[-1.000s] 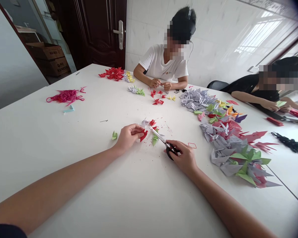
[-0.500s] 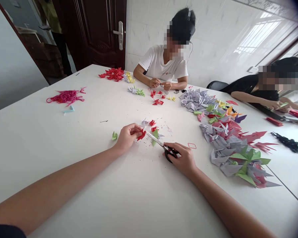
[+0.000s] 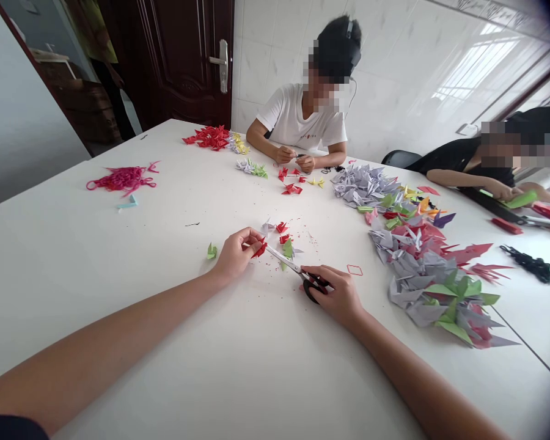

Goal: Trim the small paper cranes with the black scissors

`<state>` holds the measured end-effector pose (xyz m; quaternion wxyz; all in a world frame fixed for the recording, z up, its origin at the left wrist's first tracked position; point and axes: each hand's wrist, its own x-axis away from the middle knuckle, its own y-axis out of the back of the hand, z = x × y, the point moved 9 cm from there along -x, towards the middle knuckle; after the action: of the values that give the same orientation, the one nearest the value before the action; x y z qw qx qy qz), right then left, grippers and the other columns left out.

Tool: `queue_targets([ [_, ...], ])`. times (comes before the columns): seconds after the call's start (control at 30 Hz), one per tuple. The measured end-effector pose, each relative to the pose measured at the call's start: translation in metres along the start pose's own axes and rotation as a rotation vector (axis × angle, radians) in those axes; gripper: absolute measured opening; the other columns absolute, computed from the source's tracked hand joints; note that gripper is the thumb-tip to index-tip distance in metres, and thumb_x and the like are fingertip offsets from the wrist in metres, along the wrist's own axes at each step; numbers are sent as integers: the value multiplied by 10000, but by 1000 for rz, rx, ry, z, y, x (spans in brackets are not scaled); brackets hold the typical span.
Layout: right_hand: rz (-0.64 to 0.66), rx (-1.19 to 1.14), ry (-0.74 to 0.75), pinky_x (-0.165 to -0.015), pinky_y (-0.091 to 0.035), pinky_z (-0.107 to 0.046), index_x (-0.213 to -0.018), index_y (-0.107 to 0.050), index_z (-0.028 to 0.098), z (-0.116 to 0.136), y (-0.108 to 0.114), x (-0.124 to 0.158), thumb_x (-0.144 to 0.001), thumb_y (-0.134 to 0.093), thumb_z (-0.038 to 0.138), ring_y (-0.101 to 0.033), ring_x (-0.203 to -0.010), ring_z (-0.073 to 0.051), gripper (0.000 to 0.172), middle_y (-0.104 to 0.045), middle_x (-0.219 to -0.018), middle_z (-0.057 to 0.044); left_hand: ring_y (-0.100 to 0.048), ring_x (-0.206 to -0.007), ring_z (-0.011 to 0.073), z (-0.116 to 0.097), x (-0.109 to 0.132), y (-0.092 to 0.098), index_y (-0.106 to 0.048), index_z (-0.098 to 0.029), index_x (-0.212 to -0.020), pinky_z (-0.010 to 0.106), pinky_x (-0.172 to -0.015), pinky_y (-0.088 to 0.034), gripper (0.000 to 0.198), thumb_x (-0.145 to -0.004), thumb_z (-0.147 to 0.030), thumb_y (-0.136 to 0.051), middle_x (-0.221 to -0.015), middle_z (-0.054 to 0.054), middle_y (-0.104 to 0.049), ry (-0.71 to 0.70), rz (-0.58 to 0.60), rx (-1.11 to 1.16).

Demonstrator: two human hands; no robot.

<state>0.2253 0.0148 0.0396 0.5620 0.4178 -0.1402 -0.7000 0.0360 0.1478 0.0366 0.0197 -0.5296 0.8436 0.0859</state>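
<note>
My left hand [image 3: 236, 253] pinches a small red paper crane [image 3: 259, 249] above the white table. Scissors [image 3: 288, 261] with black handles are in my right hand [image 3: 334, 292], fingers wrapped round the grips. Their blades point left, and the tips reach the red crane. Just behind the blades lie a green folded paper crane [image 3: 287, 247], a red one [image 3: 281, 227] and a pale grey one [image 3: 267, 226]. Another small green folded piece [image 3: 211, 250] rests left of my left hand. Tiny paper scraps are scattered around the blades.
A long heap of grey, red and green paper cranes [image 3: 421, 263] lies to my right. Pink cords [image 3: 121, 178] are at the left, black cords [image 3: 534, 263] at the far right. Across the table sit a person in white [image 3: 302, 116] and a person in black [image 3: 458, 156].
The scissors' tips have shifted slightly left against the red crane, which has turned a little in my left fingers. The person in black has moved a green paper.
</note>
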Motion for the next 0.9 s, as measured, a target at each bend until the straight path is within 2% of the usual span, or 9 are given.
queue_targets([
  [0.33, 18, 2, -13, -567, -524, -247, -1059, -730, 234, 0, 0, 0, -815, -615, 227, -645, -676, -145, 270, -712, -830, -32, -533, -650, 133, 0, 0, -10, -592, -196, -838, 289, -657, -431, 123, -810, -303, -647, -670, -7, -581, -23, 105, 62],
  [0.57, 13, 11, -6, -558, -520, -246, -1053, -727, 237, 1, 0, -1, -815, -597, 214, -643, -671, -143, 273, -722, -850, -34, -526, -652, 134, 1, 1, -12, -586, -198, -848, 294, -661, -423, 124, -831, -313, -627, -679, -2, -584, -31, 123, 37],
  [0.9, 13, 54, -25, -590, -506, -249, -1032, -735, 228, 2, 3, -3, -800, -618, 231, -624, -647, -136, 260, -730, -848, -29, -554, -626, 132, -1, 0, -16, -585, -200, -850, 288, -657, -439, 266, -782, -408, -737, -696, 1, -640, -55, 137, 25],
])
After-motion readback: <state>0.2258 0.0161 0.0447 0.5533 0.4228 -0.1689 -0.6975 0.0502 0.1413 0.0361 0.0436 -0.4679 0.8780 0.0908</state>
